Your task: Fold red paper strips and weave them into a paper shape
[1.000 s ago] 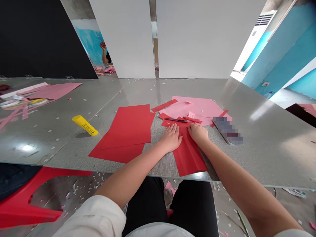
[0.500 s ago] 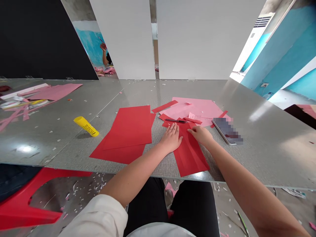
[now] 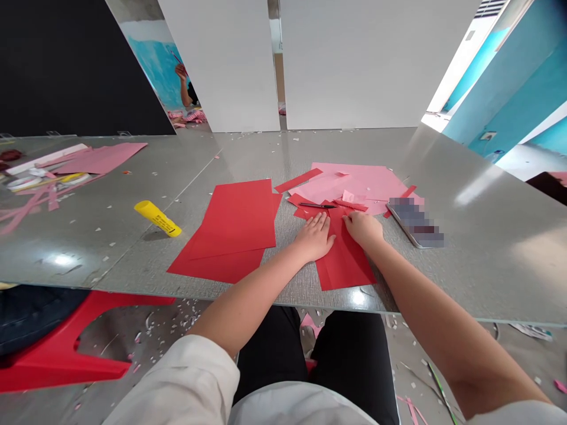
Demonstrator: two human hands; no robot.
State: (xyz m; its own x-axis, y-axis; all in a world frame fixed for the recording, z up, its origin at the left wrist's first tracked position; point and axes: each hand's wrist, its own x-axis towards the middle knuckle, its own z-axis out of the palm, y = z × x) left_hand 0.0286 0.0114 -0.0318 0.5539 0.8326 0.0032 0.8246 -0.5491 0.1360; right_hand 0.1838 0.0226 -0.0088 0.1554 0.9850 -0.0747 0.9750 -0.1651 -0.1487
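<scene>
A folded red paper sheet (image 3: 343,262) lies on the grey table (image 3: 465,260) right in front of me, reaching toward the near edge. My left hand (image 3: 315,237) lies flat on its left part, fingers stretched out and together. Beside it, my right hand (image 3: 364,229) rests on the same sheet with its fingers curled down, pressing the paper. A black pen (image 3: 316,205) lies just beyond my fingertips among red scraps.
Two larger red sheets (image 3: 234,227) lie to the left, pink sheets (image 3: 354,183) behind. A yellow glue stick (image 3: 157,218) is further left, a phone (image 3: 414,219) to the right. Pink strips and tools sit far left (image 3: 53,171). Another person's arm (image 3: 182,85) shows beyond the white panels.
My right hand slid a little toward the left hand along the red sheet. The left hand stayed flat in place. The view tilted slightly.
</scene>
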